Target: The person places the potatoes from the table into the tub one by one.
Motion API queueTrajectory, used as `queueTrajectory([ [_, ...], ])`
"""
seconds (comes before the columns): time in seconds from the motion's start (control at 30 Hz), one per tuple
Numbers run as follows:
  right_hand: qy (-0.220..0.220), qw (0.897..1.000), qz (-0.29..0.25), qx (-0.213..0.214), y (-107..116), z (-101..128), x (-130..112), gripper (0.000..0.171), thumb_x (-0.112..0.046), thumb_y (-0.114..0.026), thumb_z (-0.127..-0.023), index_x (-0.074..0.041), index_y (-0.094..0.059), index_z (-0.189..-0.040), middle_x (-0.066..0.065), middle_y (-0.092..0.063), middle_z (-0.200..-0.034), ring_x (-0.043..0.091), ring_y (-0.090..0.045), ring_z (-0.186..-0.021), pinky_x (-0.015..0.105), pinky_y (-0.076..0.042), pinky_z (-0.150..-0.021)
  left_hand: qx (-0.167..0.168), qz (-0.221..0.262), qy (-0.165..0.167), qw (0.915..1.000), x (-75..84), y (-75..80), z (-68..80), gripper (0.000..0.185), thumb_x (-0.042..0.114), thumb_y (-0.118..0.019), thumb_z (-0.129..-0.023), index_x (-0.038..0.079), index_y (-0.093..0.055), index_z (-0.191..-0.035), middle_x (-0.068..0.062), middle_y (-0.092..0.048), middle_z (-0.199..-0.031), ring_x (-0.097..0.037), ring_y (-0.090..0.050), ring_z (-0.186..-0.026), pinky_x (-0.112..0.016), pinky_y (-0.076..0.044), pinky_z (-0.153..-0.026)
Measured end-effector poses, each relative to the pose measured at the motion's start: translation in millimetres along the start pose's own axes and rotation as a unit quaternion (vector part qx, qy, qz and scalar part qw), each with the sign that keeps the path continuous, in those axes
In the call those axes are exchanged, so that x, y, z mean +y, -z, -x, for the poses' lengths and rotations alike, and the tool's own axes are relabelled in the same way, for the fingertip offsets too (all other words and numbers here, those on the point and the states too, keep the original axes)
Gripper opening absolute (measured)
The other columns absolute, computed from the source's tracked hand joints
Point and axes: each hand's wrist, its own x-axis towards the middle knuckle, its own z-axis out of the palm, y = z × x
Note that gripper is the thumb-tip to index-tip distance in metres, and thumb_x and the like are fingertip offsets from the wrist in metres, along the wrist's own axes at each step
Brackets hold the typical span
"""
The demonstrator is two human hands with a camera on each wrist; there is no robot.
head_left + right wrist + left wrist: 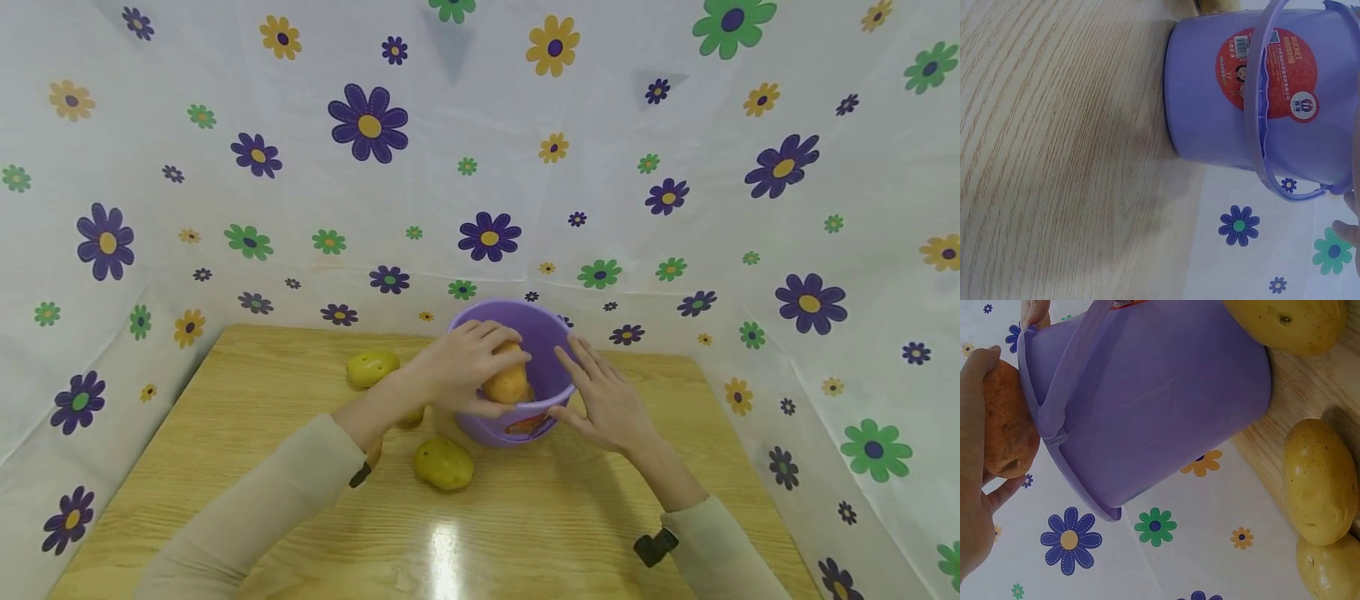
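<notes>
At the mouth of a purple bucket (480, 429), my left hand (461, 367) holds an orange-brown potato (508, 377), fingers over its far side and thumb low by the front rim. The left wrist view shows this potato (1010, 422) beside the rim, between thumb and fingers. Part of another brownish thing shows below it inside the bucket. My right hand (607, 396) rests at the bucket's right rim with fingers spread and fairly straight. The bucket stands upright, its handle (1257, 106) hanging down across a red label (1297, 69).
Yellow potatoes lie left of the bucket: one at the back (372, 367), one in front (444, 464), another partly behind my left wrist. An orange-brown thing (374, 452) shows beside the left sleeve. The wooden table (517, 533) is bordered by a flower-patterned sheet (420, 192).
</notes>
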Motion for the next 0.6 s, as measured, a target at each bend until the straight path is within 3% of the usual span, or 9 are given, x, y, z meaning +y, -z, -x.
queueTrajectory([
  [0.37, -0.001, 1.0, -0.007, 0.004, -0.6, 0.2, 0.2, 0.097, -0.082, -0.024, -0.1, -0.01, -0.035, -0.165, 0.021, -0.033, -0.171, 0.043, -0.035, -0.158, 0.064, -0.043, -0.12, 0.0, 0.013, 0.017, 0.9998, -12.5, -4.9, -0.5, 0.068, 0.06, -0.079, -0.084, 0.015, -0.066, -0.134, -0.011, -0.065, -0.137, -0.03, -0.064, -0.126, -0.045, -0.054, -0.112],
  [0.6, -0.001, 1.0, -0.011, 0.002, 0.0, 0.4, 0.0, 0.096, -0.081, -0.025, -0.1, -0.011, -0.034, -0.165, 0.021, -0.032, -0.171, 0.043, -0.034, -0.158, 0.064, -0.042, -0.121, -0.02, 0.025, 0.038, 0.9988, -21.2, -11.7, -2.1, 0.072, 0.06, -0.079, -0.084, 0.015, -0.065, -0.138, -0.012, -0.063, -0.139, -0.031, -0.061, -0.129, -0.046, -0.053, -0.115],
])
